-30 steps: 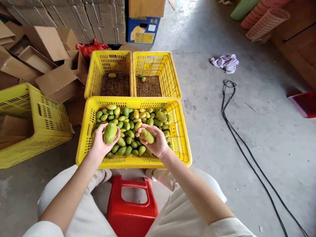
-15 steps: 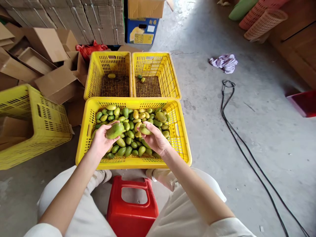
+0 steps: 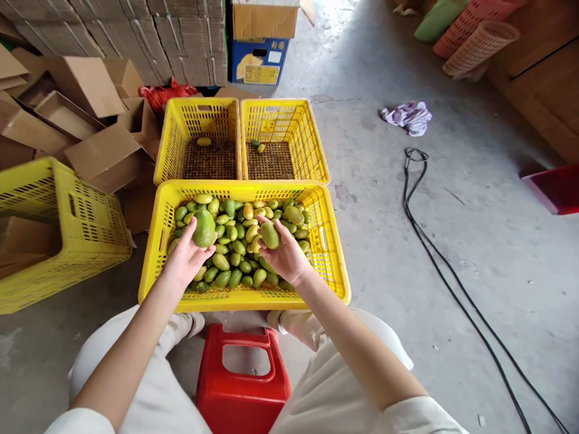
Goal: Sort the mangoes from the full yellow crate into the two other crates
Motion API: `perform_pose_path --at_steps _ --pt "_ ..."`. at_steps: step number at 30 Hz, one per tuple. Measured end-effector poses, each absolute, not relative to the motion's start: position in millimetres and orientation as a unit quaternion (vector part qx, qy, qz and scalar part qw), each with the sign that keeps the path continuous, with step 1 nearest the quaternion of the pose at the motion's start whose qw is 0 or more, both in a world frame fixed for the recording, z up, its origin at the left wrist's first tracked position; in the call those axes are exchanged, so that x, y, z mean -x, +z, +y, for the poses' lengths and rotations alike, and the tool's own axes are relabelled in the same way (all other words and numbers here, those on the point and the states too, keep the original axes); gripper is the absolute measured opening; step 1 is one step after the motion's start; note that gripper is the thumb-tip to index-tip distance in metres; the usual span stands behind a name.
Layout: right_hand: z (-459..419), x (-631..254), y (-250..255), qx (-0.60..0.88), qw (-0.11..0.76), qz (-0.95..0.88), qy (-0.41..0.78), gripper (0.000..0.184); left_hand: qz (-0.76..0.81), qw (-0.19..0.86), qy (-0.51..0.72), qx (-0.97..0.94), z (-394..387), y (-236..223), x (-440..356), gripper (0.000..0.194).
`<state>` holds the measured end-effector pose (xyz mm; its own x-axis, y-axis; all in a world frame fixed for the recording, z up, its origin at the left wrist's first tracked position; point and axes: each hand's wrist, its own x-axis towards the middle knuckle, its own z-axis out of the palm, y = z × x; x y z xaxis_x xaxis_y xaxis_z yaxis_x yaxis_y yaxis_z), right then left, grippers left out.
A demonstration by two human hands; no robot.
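Note:
My left hand (image 3: 189,256) is closed around a large green mango (image 3: 204,228), its long side pointing away from me. A smaller green mango (image 3: 270,235) sits in my right hand (image 3: 288,256), between thumb and fingers. Both hands are above a yellow crate (image 3: 244,191) of green and yellowish mangoes (image 3: 235,277). Behind it stand two more yellow crates side by side. The left one (image 3: 172,141) has one yellowish mango (image 3: 204,141) on its floor; the right one (image 3: 312,144) has two small green mangoes (image 3: 261,147).
A red plastic stool (image 3: 244,386) stands between my legs. On the left are another yellow crate (image 3: 90,223) and a heap of cardboard boxes (image 3: 104,150). A black cable (image 3: 420,232) and a crumpled cloth (image 3: 409,117) lie on the floor to the right.
Both hands have turned the mangoes: the left one now points away from me instead of lying sideways, and the right one is also tilted more upright. The camera view has shifted slightly.

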<state>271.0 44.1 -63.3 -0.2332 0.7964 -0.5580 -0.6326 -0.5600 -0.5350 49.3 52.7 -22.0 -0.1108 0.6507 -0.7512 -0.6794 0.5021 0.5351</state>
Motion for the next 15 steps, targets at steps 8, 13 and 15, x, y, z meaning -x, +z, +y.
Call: perform_pose_path --at_steps 8,13,15 --pt "43.8 -273.3 -91.2 0.529 0.356 -0.150 0.755 0.043 0.634 0.649 0.415 0.060 57.0 -34.0 -52.6 0.010" --pt "49.1 -276.9 -117.2 0.578 0.331 -0.119 0.736 0.037 0.663 0.619 0.412 0.088 58.4 -47.9 -50.5 0.013" --pt "50.5 -276.1 -126.6 0.586 0.344 -0.112 0.725 0.034 0.672 0.606 0.415 0.092 58.3 -54.3 -48.0 0.015"
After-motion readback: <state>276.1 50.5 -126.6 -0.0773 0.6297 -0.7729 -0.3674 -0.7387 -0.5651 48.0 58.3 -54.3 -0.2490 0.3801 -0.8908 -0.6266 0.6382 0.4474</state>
